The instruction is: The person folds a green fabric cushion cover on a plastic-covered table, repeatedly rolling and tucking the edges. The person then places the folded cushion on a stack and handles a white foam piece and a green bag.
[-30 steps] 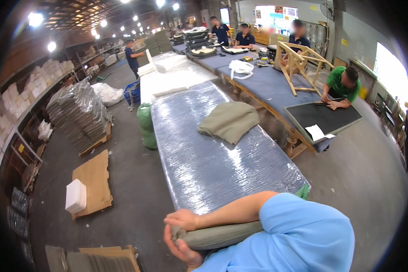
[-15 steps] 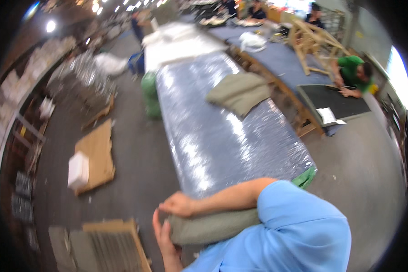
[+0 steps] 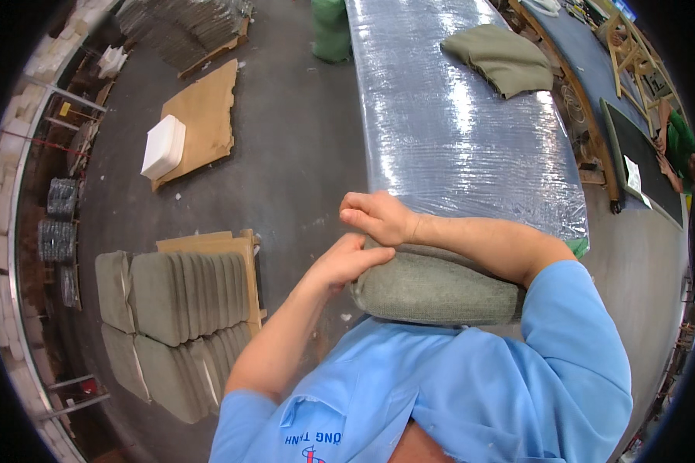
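Note:
A plump grey-green fabric cushion (image 3: 432,292) lies across my front, held against my blue shirt. My left hand (image 3: 346,261) is closed on its left end, with the thumb pressed over the top edge. Reaching across the cushion from the right, my right forearm lies along its far side. My right hand (image 3: 382,217) is curled closed at the far left corner, just beyond the left one; its fingertips' hold on the cushion is partly hidden.
A plastic-wrapped table (image 3: 417,147) stands ahead, with a folded grey-green cover (image 3: 502,60) on it. Similar cushions (image 3: 185,297) stand in rows at left beside cardboard. Farther off, a white foam block (image 3: 163,147) rests on a cardboard sheet (image 3: 208,116). A co-worker's green sleeve (image 3: 678,147) shows right.
My view has swung down and to the right. My left hand's fingers, spread beside the cushion's end before, are now closed on it. My right hand stays curled at the same corner.

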The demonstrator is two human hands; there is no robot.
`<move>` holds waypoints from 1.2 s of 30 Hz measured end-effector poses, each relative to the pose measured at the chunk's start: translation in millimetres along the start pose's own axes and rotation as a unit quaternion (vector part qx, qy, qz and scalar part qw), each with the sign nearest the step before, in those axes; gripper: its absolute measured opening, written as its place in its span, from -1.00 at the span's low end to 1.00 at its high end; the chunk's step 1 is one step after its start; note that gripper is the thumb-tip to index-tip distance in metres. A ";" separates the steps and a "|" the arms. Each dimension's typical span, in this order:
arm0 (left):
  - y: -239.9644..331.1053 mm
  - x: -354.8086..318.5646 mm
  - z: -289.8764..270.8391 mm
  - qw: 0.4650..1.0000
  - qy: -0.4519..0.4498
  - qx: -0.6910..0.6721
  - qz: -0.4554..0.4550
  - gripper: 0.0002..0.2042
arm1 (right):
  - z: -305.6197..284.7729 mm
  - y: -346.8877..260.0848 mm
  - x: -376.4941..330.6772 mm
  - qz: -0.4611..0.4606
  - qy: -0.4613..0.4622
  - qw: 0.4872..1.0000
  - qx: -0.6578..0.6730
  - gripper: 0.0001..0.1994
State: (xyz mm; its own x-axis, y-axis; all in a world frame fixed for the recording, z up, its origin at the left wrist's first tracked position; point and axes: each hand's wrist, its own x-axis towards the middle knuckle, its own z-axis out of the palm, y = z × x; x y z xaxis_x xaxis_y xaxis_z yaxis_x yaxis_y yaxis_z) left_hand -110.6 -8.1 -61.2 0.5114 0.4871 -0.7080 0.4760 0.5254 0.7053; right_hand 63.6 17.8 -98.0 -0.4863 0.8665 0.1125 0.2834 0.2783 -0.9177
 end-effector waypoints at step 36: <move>6.0 44.1 -11.1 0.986 0.158 0.056 -0.011 -0.54 | 6.3 67.3 23.0 0.114 0.066 0.987 -0.097 -0.50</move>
State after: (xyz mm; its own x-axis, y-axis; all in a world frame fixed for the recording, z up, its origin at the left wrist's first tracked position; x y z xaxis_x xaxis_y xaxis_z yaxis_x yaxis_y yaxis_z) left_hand -93.1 24.2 -88.6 0.2604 0.6778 -0.6876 0.5696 0.4672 0.6762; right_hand 66.3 53.8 -159.6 -0.2846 0.9583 -0.0278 0.5320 0.1337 -0.8361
